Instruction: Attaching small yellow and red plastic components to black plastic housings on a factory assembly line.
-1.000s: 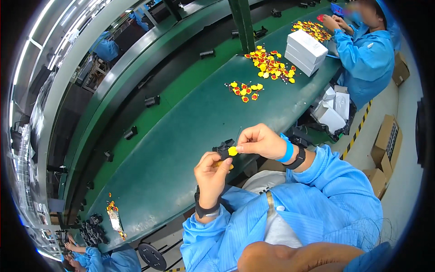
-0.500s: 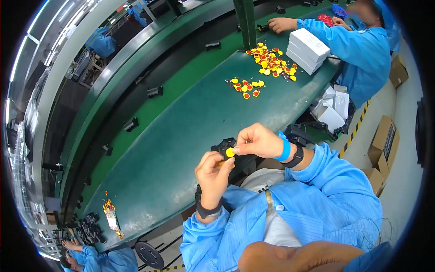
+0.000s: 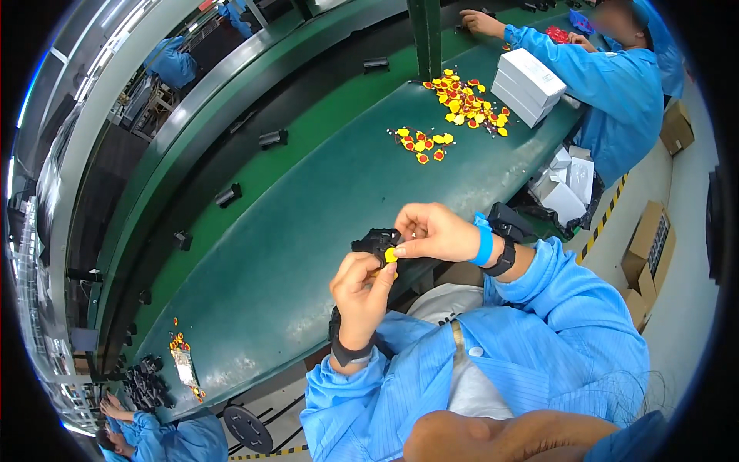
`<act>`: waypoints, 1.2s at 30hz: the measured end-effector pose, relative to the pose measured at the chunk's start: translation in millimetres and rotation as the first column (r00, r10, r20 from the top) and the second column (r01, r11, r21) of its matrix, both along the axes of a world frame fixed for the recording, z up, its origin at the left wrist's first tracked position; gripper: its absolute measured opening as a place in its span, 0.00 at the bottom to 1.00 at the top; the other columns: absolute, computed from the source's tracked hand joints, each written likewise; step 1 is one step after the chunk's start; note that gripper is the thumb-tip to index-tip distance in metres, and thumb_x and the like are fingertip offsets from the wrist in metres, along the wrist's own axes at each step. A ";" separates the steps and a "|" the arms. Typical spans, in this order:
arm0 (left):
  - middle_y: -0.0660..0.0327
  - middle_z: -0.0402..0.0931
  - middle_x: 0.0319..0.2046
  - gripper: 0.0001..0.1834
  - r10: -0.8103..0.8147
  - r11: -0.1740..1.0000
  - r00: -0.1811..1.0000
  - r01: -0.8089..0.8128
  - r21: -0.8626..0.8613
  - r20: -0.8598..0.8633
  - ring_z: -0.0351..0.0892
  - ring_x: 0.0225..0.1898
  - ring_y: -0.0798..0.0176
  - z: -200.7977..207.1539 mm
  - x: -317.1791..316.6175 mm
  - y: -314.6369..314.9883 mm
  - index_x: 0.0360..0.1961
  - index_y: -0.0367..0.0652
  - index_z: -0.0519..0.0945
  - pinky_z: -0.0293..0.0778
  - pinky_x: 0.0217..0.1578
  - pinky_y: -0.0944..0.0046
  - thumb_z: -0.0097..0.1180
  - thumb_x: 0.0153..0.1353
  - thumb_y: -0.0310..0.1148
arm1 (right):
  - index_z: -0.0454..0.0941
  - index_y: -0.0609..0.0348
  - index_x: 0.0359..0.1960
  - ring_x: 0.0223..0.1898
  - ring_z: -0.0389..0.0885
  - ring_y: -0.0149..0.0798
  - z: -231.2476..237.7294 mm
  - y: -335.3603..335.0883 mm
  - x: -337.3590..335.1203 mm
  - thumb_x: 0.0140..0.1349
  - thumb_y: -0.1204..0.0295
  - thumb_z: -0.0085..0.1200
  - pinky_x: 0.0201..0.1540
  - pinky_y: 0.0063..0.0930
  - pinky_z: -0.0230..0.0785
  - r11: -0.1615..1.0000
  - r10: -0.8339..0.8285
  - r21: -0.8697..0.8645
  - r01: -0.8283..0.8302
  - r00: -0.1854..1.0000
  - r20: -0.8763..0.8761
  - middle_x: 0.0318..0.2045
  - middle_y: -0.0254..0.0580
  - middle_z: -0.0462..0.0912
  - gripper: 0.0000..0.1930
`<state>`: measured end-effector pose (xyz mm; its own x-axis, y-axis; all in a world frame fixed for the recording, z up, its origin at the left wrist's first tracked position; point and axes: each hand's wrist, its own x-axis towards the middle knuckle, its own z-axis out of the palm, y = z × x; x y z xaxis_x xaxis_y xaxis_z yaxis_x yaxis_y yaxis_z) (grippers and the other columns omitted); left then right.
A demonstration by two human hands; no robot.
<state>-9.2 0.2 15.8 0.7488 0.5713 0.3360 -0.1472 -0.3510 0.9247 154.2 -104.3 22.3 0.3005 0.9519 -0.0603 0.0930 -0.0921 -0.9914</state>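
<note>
Over the near edge of the green bench, my left hand [image 3: 360,299] is closed on a black plastic part [image 3: 376,240], thumb and fingers pressed around its near end. A small yellow hexagonal piece [image 3: 390,255] lies against that part. My right hand [image 3: 440,235] comes from the right, its thumb on the yellow piece and its index finger bent beside the black part. My fingers hide where the two pieces meet.
Yellow and red pieces lie in a small group [image 3: 422,144] and a larger pile [image 3: 468,100] beside white boxes [image 3: 527,86]. Black parts [image 3: 273,139] ride the green conveyor [image 3: 308,142]. A co-worker [image 3: 608,92] sits at the far right, another [image 3: 165,435] at the lower left.
The black part in my hands has turned and shows more of its length. My right fingers have shifted slightly. Black parts on the conveyor have moved away toward the upper right.
</note>
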 end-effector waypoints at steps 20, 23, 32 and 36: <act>0.58 0.71 0.29 0.05 -0.056 0.998 0.998 0.056 0.031 -0.028 0.75 0.25 0.70 -2.9 -2.9 -1.8 0.27 0.30 0.75 0.71 0.23 0.75 0.60 0.49 0.17 | 0.70 0.66 0.21 0.30 0.72 0.32 -16.4 5.2 -10.4 0.47 0.78 0.61 0.34 0.26 0.67 0.934 0.019 0.358 -0.003 0.999 -0.043 0.31 0.42 0.75 0.10; 0.59 0.70 0.30 0.05 -0.085 0.995 0.996 0.084 -0.045 -0.027 0.75 0.24 0.71 -9.7 6.6 3.7 0.28 0.30 0.74 0.70 0.23 0.75 0.59 0.51 0.17 | 0.72 0.66 0.25 0.31 0.72 0.32 -25.4 12.2 -4.4 0.48 0.76 0.61 0.34 0.26 0.67 0.962 0.032 0.273 -0.021 0.999 -0.037 0.32 0.41 0.75 0.09; 0.59 0.77 0.25 0.05 0.141 0.989 0.985 -0.144 -0.025 -0.103 0.76 0.23 0.71 -15.6 58.0 126.8 0.33 0.34 0.75 0.72 0.25 0.72 0.57 0.55 0.21 | 0.70 0.59 0.51 0.32 0.77 0.29 -29.5 0.9 83.3 0.51 0.72 0.62 0.35 0.25 0.73 0.913 -0.406 0.154 0.377 0.875 0.263 0.48 0.43 0.68 0.24; 0.55 0.78 0.28 0.07 0.413 0.880 0.896 -0.346 0.325 -0.165 0.77 0.22 0.66 -15.6 103.7 213.0 0.34 0.32 0.75 0.73 0.27 0.68 0.56 0.55 0.24 | 0.71 0.60 0.49 0.30 0.78 0.38 -31.9 -23.4 123.8 0.51 0.69 0.61 0.39 0.31 0.72 0.843 -0.531 0.114 0.526 0.779 0.333 0.44 0.49 0.70 0.23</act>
